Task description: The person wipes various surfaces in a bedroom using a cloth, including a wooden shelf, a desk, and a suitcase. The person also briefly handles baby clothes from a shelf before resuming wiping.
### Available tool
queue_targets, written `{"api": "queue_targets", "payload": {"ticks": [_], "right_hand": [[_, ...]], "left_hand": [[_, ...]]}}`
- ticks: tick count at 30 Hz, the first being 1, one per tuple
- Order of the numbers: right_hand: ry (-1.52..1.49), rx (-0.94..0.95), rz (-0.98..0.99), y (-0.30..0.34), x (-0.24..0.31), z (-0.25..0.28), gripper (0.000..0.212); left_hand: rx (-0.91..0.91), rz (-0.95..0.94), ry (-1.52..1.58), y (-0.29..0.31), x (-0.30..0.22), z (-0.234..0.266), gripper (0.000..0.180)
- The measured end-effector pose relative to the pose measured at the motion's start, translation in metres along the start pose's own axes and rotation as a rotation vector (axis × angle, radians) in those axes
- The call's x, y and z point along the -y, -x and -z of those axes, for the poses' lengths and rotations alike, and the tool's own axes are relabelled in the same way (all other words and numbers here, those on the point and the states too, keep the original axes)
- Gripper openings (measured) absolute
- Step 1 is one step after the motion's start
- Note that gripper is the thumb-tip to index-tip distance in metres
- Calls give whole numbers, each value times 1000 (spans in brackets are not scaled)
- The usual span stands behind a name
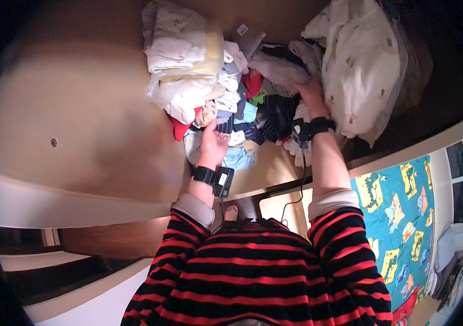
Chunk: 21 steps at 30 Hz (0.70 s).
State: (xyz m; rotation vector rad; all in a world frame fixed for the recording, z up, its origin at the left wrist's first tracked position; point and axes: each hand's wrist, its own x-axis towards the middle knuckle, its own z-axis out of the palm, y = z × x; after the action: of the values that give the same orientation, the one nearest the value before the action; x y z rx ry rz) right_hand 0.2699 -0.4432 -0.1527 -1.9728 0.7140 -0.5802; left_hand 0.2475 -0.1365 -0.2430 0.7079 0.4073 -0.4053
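Note:
Small folded clothes and socks lie in a pile on a wooden shelf (95,108). My right hand (313,96) is closed on the near end of a pale grey-mauve piece of clothing (277,69), slightly blurred, at the pile's far right. At the pile's near left, my left hand (213,144) has its fingers loosely apart, beside a cream patterned cloth (207,113) and a red cloth (179,129). Between my hands are dark striped clothes (277,117), a light blue piece (248,112) and a red piece (252,83). A light blue garment with straps (238,158) lies near the front edge.
Folded white cloths in a clear bag (176,49) stand at the left of the pile. A large clear bag of white patterned bedding (362,70) is at the right. A thin cable (300,190) hangs from my right wrist. Teal patterned fabric (400,217) lies below at the right.

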Motion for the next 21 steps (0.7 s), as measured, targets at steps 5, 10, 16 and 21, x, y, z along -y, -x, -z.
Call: {"api": "queue_targets", "payload": {"ticks": [5, 10, 16, 21], "right_hand": [[438, -396, 637, 89, -22, -27, 40], [240, 491, 518, 175, -85, -52, 47], [-199, 607, -67, 172, -129, -116, 62], [-390, 541, -270, 156, -100, -148, 61]], "left_hand": [[-183, 127, 312, -6, -32, -25, 52], [240, -145, 292, 28, -68, -78, 64], [163, -51, 183, 36, -91, -102, 86], [120, 8, 186, 36, -87, -96, 95]]}}
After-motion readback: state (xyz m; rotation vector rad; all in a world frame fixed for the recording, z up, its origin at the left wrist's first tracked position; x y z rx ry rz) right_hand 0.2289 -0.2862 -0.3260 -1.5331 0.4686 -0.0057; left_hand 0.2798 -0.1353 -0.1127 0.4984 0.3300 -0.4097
